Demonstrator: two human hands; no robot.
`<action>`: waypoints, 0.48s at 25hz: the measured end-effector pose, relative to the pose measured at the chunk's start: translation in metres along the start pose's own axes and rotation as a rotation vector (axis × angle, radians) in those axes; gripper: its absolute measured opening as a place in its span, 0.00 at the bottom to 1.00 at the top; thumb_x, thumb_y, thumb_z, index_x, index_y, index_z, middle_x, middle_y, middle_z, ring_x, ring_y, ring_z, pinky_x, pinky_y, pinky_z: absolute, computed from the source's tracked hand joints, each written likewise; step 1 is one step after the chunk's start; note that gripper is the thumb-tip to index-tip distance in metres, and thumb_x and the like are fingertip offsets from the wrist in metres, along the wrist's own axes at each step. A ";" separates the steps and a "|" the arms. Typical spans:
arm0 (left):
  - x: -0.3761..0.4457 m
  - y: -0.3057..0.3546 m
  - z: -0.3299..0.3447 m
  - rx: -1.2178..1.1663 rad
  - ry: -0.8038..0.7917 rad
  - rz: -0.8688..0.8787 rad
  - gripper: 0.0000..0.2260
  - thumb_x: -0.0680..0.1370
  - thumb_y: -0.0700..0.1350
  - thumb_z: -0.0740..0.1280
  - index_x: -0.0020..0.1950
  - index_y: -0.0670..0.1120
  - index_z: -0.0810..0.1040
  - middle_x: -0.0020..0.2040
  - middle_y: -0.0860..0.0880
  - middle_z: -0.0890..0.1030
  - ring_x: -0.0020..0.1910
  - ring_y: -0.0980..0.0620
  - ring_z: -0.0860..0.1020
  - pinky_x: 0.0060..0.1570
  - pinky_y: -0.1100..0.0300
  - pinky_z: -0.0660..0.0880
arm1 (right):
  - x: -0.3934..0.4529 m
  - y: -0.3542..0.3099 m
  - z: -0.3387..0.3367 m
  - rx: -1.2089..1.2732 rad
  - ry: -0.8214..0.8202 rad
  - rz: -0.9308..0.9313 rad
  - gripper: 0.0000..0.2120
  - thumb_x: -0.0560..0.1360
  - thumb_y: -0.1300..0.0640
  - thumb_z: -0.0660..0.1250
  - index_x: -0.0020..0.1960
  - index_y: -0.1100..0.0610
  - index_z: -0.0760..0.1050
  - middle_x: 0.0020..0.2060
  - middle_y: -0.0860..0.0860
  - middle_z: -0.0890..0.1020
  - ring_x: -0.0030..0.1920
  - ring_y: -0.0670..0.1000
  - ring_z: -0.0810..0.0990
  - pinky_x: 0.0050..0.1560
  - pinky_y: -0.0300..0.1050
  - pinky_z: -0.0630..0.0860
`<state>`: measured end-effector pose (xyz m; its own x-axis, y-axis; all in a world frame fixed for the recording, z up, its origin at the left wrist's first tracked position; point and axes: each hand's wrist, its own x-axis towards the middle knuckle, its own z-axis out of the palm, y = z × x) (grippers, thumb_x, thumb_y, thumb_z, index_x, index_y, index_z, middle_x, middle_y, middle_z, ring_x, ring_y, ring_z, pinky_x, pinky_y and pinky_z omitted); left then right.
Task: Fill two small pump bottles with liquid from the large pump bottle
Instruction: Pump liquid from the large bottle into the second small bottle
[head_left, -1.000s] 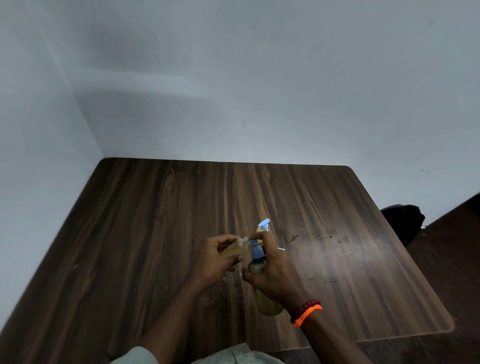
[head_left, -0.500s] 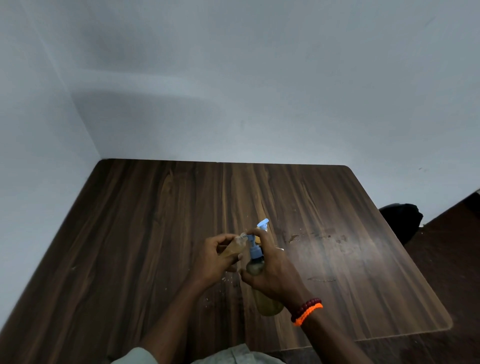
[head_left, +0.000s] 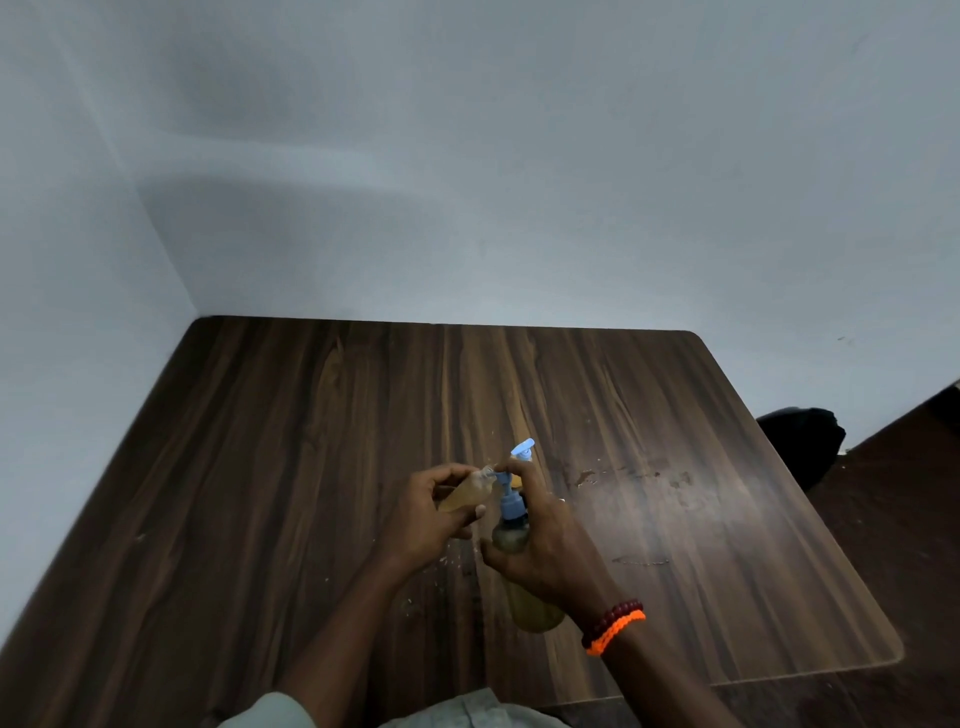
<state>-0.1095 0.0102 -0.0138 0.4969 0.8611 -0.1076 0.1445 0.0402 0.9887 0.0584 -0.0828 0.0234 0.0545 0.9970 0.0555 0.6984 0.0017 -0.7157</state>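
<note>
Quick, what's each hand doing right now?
Left hand: holds the small bottle, tilted.
Right hand: grips the large pump bottle.

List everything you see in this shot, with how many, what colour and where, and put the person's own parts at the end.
large pump bottle: one, clear with amber liquid and a blue pump, upright at the near middle of the table
small bottle: one, clear with amber liquid, tilted, its mouth at the large bottle's nozzle
second blue pump head: one, light blue, just behind the hands; what it sits on is hidden
table: one, dark wood grain, with smears right of centre
dark object: one, black, on the floor past the table's right edge
bracelets: two, dark red and orange, right wrist
left hand: holds the small bottle
right hand: grips the large pump bottle
</note>
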 end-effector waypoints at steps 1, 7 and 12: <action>0.001 -0.002 0.001 0.009 -0.010 -0.004 0.14 0.75 0.39 0.77 0.59 0.51 0.84 0.55 0.50 0.85 0.54 0.49 0.85 0.42 0.50 0.87 | 0.001 0.002 0.000 0.003 0.018 -0.004 0.33 0.72 0.49 0.78 0.67 0.39 0.60 0.46 0.36 0.77 0.48 0.31 0.80 0.44 0.26 0.77; 0.007 0.000 0.012 -0.061 -0.008 -0.001 0.16 0.75 0.37 0.78 0.60 0.48 0.84 0.55 0.47 0.85 0.55 0.47 0.85 0.43 0.45 0.87 | 0.002 0.021 -0.004 -0.005 -0.011 0.000 0.47 0.72 0.45 0.77 0.80 0.45 0.50 0.58 0.35 0.75 0.50 0.32 0.78 0.54 0.30 0.77; 0.020 0.006 0.029 -0.058 -0.025 -0.021 0.17 0.74 0.35 0.78 0.59 0.49 0.85 0.55 0.50 0.86 0.56 0.50 0.85 0.43 0.51 0.87 | 0.003 0.046 -0.016 0.057 -0.030 0.044 0.42 0.69 0.52 0.81 0.75 0.44 0.60 0.59 0.31 0.73 0.57 0.26 0.74 0.59 0.31 0.76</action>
<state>-0.0741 0.0125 -0.0131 0.5159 0.8466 -0.1305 0.1053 0.0885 0.9905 0.1023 -0.0805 0.0018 0.0619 0.9981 0.0026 0.6542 -0.0387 -0.7554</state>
